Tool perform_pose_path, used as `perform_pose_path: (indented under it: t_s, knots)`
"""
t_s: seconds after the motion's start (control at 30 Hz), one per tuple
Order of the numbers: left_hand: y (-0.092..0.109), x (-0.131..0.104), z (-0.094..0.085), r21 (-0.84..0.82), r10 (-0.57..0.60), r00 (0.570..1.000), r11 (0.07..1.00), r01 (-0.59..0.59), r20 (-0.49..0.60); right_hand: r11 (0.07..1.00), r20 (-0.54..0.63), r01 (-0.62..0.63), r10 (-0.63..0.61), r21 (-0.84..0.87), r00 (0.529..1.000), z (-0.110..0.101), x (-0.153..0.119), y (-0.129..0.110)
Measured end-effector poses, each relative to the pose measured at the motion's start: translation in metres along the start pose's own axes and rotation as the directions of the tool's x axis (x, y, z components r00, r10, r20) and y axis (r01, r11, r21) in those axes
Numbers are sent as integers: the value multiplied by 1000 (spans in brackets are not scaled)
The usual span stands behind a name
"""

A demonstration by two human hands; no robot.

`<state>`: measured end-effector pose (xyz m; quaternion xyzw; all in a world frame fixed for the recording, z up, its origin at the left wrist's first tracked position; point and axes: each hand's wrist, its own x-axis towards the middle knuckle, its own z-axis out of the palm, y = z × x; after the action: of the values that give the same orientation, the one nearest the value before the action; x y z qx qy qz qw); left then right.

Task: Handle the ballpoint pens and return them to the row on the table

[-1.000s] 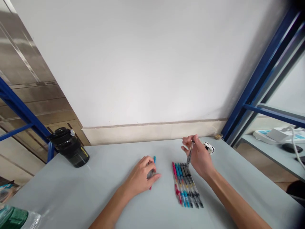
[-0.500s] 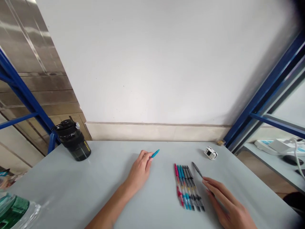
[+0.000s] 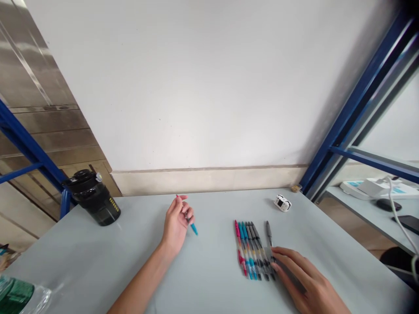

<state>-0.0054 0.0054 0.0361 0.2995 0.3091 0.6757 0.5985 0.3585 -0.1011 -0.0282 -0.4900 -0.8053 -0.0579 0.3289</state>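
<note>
My left hand (image 3: 176, 224) is raised a little over the middle of the table, fingers curled around a blue pen (image 3: 194, 229) whose end points down and right. A small red tip (image 3: 177, 196) shows by its fingertips; whether it belongs to a second pen I cannot tell. At the right, my right hand (image 3: 303, 277) pinches a grey pen (image 3: 269, 231) by its near part. That pen lies close beside a row of several pens (image 3: 250, 248), side by side: a red one at the left, then blue ones, then grey ones.
A black bottle (image 3: 93, 198) stands at the back left, and part of a clear and green container (image 3: 19, 296) at the front left. A small white device (image 3: 282, 203) sits behind the pens. Blue frame posts (image 3: 340, 126) flank the grey table (image 3: 203, 279).
My left hand has lifted and turned, so the blue pen now points down instead of up. My right hand has moved left, straightening the grey pen alongside the row. The view has shifted slightly.
</note>
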Motion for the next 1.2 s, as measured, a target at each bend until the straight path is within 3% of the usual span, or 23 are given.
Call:
perform_pose_path:
  t_s: [0.1, 0.23, 0.33, 0.5, 0.77, 1.0, 1.2]
  knots:
    - [11, 3, -5, -196, -194, 981, 963, 186, -24, 1000, -5, -11, 11, 12, 1000, 0, 0, -1]
    - [20, 5, -9, -343, -289, 951, 909, 237, -111, 1000, -14, 6, -6, -1, 1000, 0, 1, -1]
    - [23, 6, -10, -401, -290, 947, 891, 214, -139, 1000, -19, 11, -11, -14, 1000, 1, 2, 0]
    - [25, 6, -11, -510, -271, 958, 839, 188, -93, 1000, -59, 12, -13, -23, 998, 0, 4, -1]
    - [23, 5, -15, -544, -228, 972, 824, 160, -60, 1000, -67, 13, -13, -9, 998, -1, 4, -2]
    - [26, 0, -9, -399, -164, 982, 910, 113, -95, 999, -116, 33, -30, 23, 993, -2, 6, -5]
    - [12, -1, -1, 40, 105, 994, 994, -104, -24, 984, -28, 64, -60, 168, 998, -7, 39, -30]
